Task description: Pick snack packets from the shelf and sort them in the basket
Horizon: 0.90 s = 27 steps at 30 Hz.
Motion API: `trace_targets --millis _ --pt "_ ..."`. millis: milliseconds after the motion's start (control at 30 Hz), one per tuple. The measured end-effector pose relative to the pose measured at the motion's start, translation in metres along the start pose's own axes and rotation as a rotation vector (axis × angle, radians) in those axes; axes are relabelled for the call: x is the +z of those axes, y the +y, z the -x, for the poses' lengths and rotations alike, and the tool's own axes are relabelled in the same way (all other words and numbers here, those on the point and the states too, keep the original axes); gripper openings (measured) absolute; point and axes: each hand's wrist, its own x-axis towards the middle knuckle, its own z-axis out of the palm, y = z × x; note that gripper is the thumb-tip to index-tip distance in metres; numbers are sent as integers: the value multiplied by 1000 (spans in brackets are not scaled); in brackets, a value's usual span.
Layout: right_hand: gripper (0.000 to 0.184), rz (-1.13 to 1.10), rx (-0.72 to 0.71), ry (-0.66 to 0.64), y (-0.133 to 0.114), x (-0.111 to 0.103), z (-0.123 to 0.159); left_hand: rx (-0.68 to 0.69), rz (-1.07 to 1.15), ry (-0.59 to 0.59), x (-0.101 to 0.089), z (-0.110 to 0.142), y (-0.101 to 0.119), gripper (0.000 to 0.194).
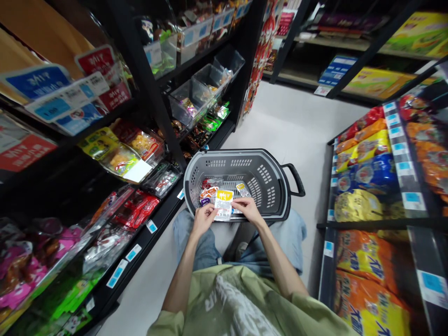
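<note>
Between my two hands is a small white and yellow snack packet [224, 205], held over the near side of a grey shopping basket [196, 169]. My left hand [204, 219] pinches its left edge, and my right hand [248, 208] pinches the right edge. Inside the basket, just behind the packet, lie several small packets [209, 192] in orange, purple and red. Another small packet [242, 189], white with some yellow, rests on the basket floor to the right. The black basket handle [296, 179] sticks out on the right side.
Dark shelves [161, 196] of bagged snacks run along my left, with clear plastic bins [201, 95] farther up. Close on my right stands a rack of noodle packs [367, 261]. Pale floor [280, 119] lies beyond the basket, with another shelf unit [304, 70] across the aisle.
</note>
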Motion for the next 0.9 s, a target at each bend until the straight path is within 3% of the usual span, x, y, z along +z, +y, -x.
trace_targets --millis 467,900 --pt "19 6 -1 -9 5 0 -1 -7 -14 -47 -2 0 -3 20" --pt "22 65 -25 -31 8 -3 0 55 -194 59 4 -1 4 22"
